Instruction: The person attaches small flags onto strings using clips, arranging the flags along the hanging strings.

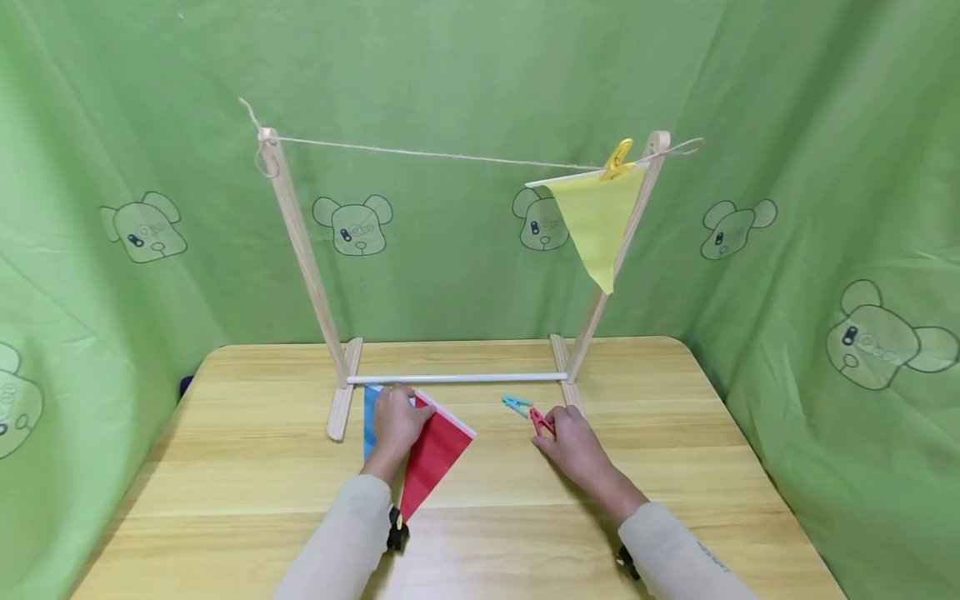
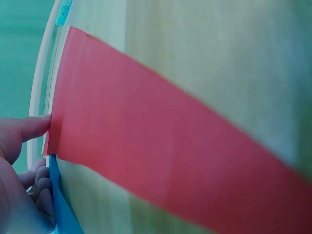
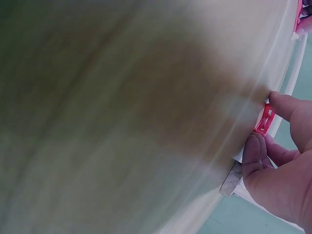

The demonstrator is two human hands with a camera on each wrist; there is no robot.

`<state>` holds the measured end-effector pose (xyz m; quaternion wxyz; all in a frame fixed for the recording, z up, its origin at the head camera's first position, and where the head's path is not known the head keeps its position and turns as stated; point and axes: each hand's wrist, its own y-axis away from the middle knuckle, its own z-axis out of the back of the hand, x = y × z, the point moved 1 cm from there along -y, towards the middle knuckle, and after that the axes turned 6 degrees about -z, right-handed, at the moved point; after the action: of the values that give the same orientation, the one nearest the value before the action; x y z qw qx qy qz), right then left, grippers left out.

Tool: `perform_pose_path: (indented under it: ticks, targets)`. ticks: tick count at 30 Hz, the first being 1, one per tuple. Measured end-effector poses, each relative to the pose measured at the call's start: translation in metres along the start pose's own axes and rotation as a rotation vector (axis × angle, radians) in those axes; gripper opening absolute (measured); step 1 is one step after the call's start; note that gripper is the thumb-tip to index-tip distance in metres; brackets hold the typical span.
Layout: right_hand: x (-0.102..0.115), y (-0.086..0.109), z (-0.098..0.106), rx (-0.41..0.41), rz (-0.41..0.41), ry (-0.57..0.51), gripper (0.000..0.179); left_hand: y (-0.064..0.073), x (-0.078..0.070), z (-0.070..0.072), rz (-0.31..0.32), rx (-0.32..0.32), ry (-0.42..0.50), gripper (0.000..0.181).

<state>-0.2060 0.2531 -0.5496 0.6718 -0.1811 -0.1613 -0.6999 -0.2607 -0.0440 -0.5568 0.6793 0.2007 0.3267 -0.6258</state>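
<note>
My left hand [image 1: 397, 418] pinches the white-edged top of a red triangular pennant [image 1: 437, 450], whose tip points toward me. Partly under that hand lies a blue pennant [image 1: 370, 423], mostly hidden. In the left wrist view the thumb lies on the edge of the red cloth. My right hand [image 1: 573, 443] pinches a red clothespin [image 1: 542, 422] between thumb and fingers, just above the table. Beside it on the wood lies a light blue clothespin [image 1: 516, 405]. A yellow pennant [image 1: 600, 212] hangs from the string [image 1: 450, 155], held by a yellow clothespin [image 1: 617, 160].
A wooden stand has a left post [image 1: 303, 242], a right post [image 1: 592, 321] and a white crossbar [image 1: 457, 378] low between them. Its feet rest on the wooden table [image 1: 637, 542]. Green curtains [image 1: 465, 67] with bear-head drawings surround the back and sides.
</note>
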Motion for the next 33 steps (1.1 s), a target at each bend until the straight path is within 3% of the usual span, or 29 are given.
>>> perform_pose_path:
  ticks: [11,20,33]
  targets:
    - [0.0002,0.0002,0.0013,-0.006,0.013,0.014,0.032,-0.0001,-0.0030,0.0000,0.028,0.028,-0.036,0.025]
    - [0.0012,0.0001,0.0035,0.013,0.013,0.016,0.030,-0.0003,-0.0018,-0.0003,0.043,0.037,-0.025,0.027]
    - [0.0006,-0.0004,0.0013,0.000,0.024,0.016,0.030,-0.0018,0.0028,-0.0020,0.040,0.002,-0.018,0.036]
